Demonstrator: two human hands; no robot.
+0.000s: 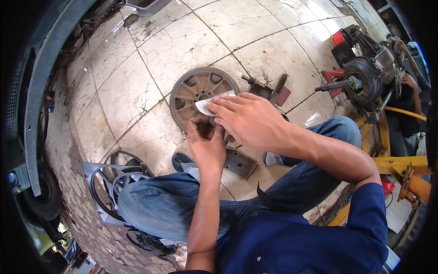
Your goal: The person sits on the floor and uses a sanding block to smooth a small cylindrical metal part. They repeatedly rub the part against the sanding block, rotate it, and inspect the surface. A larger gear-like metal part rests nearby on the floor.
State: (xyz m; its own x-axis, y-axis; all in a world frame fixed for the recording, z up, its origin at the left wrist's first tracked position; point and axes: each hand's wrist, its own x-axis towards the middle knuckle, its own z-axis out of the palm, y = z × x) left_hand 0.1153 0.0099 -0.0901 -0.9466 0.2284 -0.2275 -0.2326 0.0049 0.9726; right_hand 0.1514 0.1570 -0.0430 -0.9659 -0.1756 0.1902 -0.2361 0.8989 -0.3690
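A round toothed flywheel (182,89) with a spoked, brownish face lies flat on the tiles in front of me. Over its near right part, my right hand (255,119) grips a folded white sheet (205,108), paper or thin cloth, fingers pressed along it. Just below, my left hand (206,145) is curled at the flywheel's near edge, its fingertips darkened and meeting the right fingers. What the left fingers pinch is hidden. A flat metal plate with holes (241,163) rests on the floor close to my left wrist.
Right of the flywheel lie a metal clamp-like tool (256,87), a brush (281,83) and a reddish block (283,97). A greasy axle assembly (360,84) stands on yellow supports (396,163); another person's hand (409,81) is beside it. A fan shroud (98,187) lies left of my knee.
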